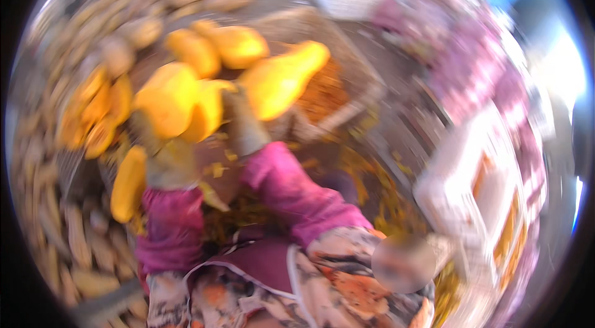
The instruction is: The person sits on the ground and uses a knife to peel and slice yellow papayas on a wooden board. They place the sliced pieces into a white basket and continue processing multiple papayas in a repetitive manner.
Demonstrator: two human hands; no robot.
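Observation:
My left hand (pixel 173 164), in a dirty pale glove and purple sleeve cover, is closed against a large peeled yellow squash (pixel 166 98); its fingers are mostly hidden beneath. Close by on the right, my right hand (pixel 246 123), gloved too, reaches up between a second peeled squash (pixel 211 105) and a long-necked peeled one (pixel 279 83). Motion smears its fingers, and I cannot tell whether they grip anything. Two more peeled squashes (pixel 235 46) lie just beyond. Another peeled piece (pixel 128 185) rests left of my left wrist.
Unpeeled tan squashes (pixel 77 229) are heaped along the left and far left. Cut orange pieces (pixel 96 111) sit beside them. A shallow tray (pixel 365 89) holds orange shreds. Yellow peelings (pixel 390 198) litter the ground. White crates (pixel 455 185) and pink mesh sacks (pixel 468 58) stand right.

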